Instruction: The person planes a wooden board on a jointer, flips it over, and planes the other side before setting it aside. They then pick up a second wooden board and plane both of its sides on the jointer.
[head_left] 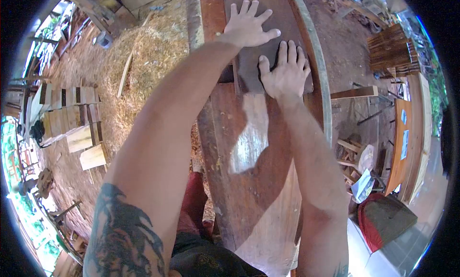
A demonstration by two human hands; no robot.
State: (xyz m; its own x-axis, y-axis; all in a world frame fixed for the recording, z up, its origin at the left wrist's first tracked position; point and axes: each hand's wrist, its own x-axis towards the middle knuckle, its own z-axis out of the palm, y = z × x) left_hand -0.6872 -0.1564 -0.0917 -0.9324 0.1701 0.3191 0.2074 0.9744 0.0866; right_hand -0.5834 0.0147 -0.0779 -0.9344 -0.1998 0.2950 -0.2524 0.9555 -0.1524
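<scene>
My left hand (250, 29) lies palm down with fingers spread on a dark flat board (248, 72). Nearer to me, my right hand (286, 76) rests flat on the same board, close to its right edge and near end. The board sits lengthwise on a long reddish-brown wooden bench (249, 195). A raised wooden rail (314, 47) runs along the bench's right side, beside the board. The board's far end is cut off by the top of the view.
Wood shavings (158, 52) cover the ground at left, with a thin strip of wood (126, 73) on them. Stacked light planks (72, 114) lie farther left. At right are a timber beam (354, 93), a wooden stool (362, 156) and a dark red-edged object (385, 219).
</scene>
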